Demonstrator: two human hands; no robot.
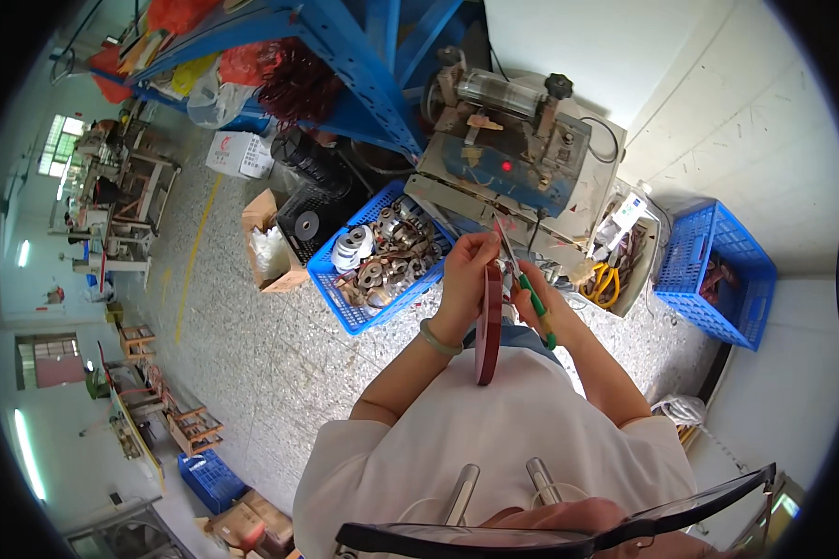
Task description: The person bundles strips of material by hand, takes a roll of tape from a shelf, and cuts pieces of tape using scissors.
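In front of my chest, my left hand is closed on a coil of dark red strap, wound flat and seen nearly edge-on. A bracelet circles that wrist. My right hand grips a pair of scissors with green handles. Their blades point up and away, beside the left fingertips near the top of the coil. Whether the blades touch the strap, I cannot tell.
Ahead stands a blue-grey machine with rollers and a red light. A blue crate of metal parts lies left of it. On the right are a bin with yellow-handled scissors and another blue crate. A blue rack rises behind.
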